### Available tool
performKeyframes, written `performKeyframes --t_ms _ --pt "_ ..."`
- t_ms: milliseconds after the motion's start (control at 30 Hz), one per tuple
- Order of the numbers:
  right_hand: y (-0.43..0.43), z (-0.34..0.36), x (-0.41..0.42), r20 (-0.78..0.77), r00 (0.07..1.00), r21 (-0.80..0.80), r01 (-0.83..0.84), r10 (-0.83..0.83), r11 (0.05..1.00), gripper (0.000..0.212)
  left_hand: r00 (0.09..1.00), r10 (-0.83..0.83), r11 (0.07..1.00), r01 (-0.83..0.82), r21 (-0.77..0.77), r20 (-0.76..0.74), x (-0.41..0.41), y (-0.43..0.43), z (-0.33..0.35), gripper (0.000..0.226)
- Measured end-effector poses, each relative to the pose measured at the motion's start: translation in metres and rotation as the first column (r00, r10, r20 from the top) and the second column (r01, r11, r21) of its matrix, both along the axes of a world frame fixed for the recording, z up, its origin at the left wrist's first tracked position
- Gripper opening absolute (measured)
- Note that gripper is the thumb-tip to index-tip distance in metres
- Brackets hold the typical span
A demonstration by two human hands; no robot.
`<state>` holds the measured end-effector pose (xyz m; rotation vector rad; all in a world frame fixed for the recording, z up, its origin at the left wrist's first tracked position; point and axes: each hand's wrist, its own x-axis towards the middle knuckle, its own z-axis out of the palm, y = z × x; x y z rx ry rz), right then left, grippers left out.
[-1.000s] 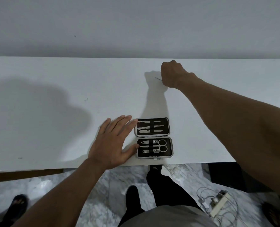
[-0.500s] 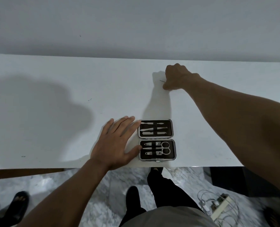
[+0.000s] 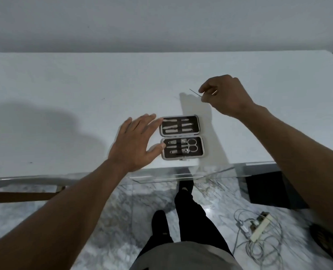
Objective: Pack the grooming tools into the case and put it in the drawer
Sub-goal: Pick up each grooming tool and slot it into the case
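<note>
Head view: open case at the near edge of the white table, both hands in frame.

Case lies open flat in two halves, dark lining. The far half holds slim metal tools side by side; the near half holds scissors and further small tools under a strap. Left hand is flat with fingers spread, index tip and thumb tip touching the case's left edge. Right hand is beyond and right of the case, apart from it, and pinches a thin metal pick between thumb and fingertips, free end pointing left. Below the table edge: marble floor and a power strip among loose cables.
</note>
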<state>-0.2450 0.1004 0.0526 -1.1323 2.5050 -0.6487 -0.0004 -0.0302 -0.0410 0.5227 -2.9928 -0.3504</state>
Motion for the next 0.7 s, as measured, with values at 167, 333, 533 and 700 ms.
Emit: performKeyframes --t_ms 167,333,533,700 --pt "0.034 -0.006 0.03 -0.019 0.998 0.055 -0.059 0.06 0.997 0.015 1.0 0.0 1.0 0.0 -0.025 0.005 -0.001 -0.001 -0.005 0.07" --pt "0.03 -0.021 0.04 -0.148 0.973 0.186 -0.147 0.176 0.972 0.02 1.0 -0.002 1.0 0.002 -0.031 -0.005 0.0 -0.002 -0.005 0.069" --pt "0.018 -0.028 0.038 -0.241 0.932 0.275 -0.202 0.27 0.94 0.025 1.0 0.003 0.999 -0.003 -0.038 -0.01 -0.001 -0.002 -0.005 0.068" --pt "0.015 -0.03 0.037 -0.255 0.92 0.297 -0.22 0.299 0.929 0.026 1.0 0.004 1.0 -0.004 -0.026 -0.015 -0.002 -0.003 -0.004 0.068"
